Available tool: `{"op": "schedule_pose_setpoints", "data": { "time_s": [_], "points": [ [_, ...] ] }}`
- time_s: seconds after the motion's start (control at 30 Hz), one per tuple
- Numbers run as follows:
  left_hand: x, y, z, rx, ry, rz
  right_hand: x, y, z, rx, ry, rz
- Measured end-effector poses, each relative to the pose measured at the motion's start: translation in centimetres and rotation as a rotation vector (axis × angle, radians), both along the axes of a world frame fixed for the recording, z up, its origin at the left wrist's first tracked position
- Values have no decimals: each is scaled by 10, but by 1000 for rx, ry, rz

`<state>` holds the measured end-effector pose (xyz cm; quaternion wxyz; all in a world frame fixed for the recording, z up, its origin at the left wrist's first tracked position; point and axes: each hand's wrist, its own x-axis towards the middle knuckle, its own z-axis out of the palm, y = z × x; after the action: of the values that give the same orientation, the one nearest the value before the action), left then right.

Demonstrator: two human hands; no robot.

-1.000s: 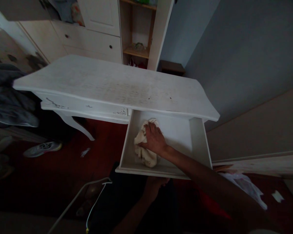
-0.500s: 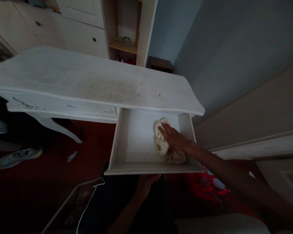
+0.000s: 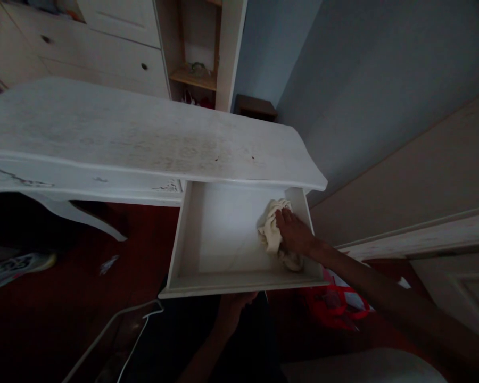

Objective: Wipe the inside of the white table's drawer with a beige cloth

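Observation:
A white drawer (image 3: 227, 234) is pulled out from a white desk (image 3: 143, 133) with a stained top. Inside it, on the right side, lies a crumpled cream cloth (image 3: 272, 229). My right hand (image 3: 294, 231) presses on this cloth, its fingers bent over the fabric. Below the drawer's front edge is my left hand (image 3: 235, 308), against the underside; its fingers are partly hidden by the drawer front and dim light, so its grip is unclear.
A sneaker (image 3: 18, 268) and a small scrap (image 3: 108, 264) lie on the red floor at left. A pale bent rod (image 3: 104, 332) is at lower left, a red bag (image 3: 335, 306) at right. Cabinets (image 3: 104, 58) stand behind the desk, and a grey wall rises at right.
My right hand and the cloth have moved right within the drawer, toward its right wall. The view has shifted slightly. My left hand remains under the drawer front.

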<state>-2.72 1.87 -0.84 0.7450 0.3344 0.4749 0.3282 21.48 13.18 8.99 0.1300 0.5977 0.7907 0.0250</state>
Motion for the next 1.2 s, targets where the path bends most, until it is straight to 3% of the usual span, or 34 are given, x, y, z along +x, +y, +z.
{"op": "schedule_pose_setpoints", "data": {
  "time_s": [0.23, 0.43, 0.67, 0.87, 1.0, 1.2],
  "points": [
    [1, -2, 4, -12, 13, 33, -15, 50, 1, 65, 165, -196],
    [2, -2, 10, -42, 18, 60, -56, 74, 4, 161, 302, -315],
    [5, -4, 6, -31, -8, 95, -129, 77, -9, 99, 521, 32],
    [5, -3, 8, -35, -5, 92, -197, 78, -9, 1, 622, 352],
    [4, -2, 11, -28, 2, 61, -198, 64, -5, -49, 620, 420],
    [4, -1, 12, -18, -5, 43, -177, 22, 1, -241, 566, 691]
  ]
}}
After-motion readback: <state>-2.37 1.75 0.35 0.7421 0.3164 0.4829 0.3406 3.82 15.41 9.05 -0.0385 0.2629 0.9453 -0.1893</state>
